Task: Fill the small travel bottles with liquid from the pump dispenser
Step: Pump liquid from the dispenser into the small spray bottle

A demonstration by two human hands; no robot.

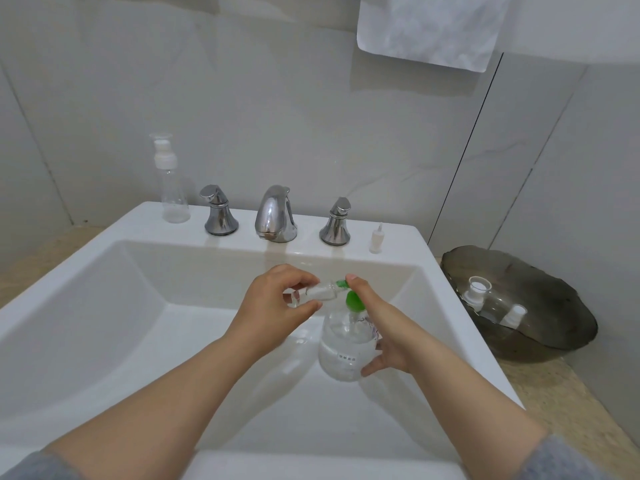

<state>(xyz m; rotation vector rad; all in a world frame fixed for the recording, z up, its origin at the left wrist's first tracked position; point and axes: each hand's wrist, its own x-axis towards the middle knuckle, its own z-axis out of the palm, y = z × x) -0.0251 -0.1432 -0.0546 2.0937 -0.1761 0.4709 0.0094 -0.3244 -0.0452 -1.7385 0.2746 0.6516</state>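
Beside the sink (145, 221), bottles (479, 293) in dark dish (557, 289)

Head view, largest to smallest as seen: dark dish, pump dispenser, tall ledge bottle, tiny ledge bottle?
dark dish
pump dispenser
tall ledge bottle
tiny ledge bottle
Dispenser is nearer the camera, so second versus third is unsure.

basin (104, 306) open left; faucet (275, 214) blocks behind.

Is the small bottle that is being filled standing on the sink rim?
No, the left hand holds the small bottle tilted above the sink, its mouth at the green spout of the dispenser.
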